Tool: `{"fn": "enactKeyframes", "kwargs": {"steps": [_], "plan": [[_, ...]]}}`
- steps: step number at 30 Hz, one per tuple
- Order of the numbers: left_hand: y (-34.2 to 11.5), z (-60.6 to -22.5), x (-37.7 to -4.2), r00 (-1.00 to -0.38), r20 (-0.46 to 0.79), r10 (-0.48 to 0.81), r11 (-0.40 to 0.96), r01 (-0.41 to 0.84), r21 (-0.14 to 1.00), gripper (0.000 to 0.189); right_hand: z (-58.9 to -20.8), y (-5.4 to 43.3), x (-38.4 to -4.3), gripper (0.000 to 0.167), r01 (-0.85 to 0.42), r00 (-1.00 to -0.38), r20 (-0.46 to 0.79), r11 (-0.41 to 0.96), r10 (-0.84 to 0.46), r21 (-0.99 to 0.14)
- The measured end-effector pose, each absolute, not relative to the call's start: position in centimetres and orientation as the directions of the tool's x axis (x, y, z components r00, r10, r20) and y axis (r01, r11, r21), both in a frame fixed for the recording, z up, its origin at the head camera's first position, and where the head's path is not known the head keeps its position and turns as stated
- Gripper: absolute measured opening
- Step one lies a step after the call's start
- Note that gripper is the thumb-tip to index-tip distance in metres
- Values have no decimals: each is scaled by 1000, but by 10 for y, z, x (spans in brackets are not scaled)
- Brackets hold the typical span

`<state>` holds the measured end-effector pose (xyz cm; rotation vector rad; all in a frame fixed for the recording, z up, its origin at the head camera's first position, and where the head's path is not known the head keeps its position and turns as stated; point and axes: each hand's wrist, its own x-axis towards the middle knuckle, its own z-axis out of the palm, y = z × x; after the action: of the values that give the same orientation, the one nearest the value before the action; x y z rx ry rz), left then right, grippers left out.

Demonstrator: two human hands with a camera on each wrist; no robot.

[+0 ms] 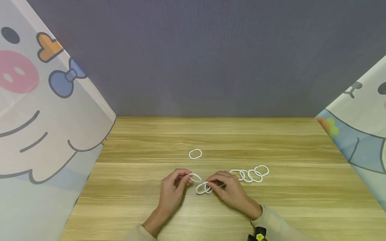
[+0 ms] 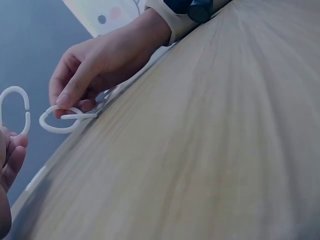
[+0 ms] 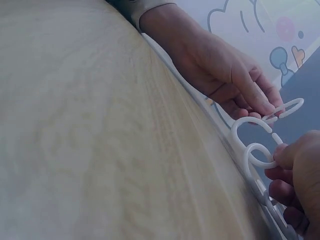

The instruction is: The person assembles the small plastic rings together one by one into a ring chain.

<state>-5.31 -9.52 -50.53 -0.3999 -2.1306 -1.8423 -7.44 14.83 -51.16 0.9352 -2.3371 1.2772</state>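
Note:
White plastic oval links lie on a wooden tabletop. My left hand [image 1: 172, 191] pinches a single link [image 1: 197, 176] between thumb and fingers; the left wrist view shows a small gap in its side. Just right of it, my right hand [image 1: 228, 188] pinches a link at the left end of a joined chain [image 1: 197, 191]. The end link [image 3: 235, 131] hangs toward my left hand, near the single link but apparently apart from it. More joined links [image 1: 249, 180] lie beyond my right hand; the part beneath that hand is mostly hidden.
One loose link [image 1: 189, 155] lies on the table [image 1: 144, 144] beyond my hands. A grey panel [image 1: 193, 67] stands along the table's back edge. Cartoon-printed panels [image 1: 87, 134] flank both sides. A dark device [image 1: 260, 231] is strapped at my right wrist.

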Motion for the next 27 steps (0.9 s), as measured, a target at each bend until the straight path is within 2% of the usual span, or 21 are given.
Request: {"fn": "enactKeyframes", "kwargs": {"steps": [20,27], "plan": [[-90,-510,-56,-855,494,157,251,518,818,15,-512,150,-75,22,-680,-733,547,399,-405,-616],[-91,-510,-54,-890,435,134,284,455,844,15,-511,150,-75,22,-674,-738,549,405,-393,-617]]}}
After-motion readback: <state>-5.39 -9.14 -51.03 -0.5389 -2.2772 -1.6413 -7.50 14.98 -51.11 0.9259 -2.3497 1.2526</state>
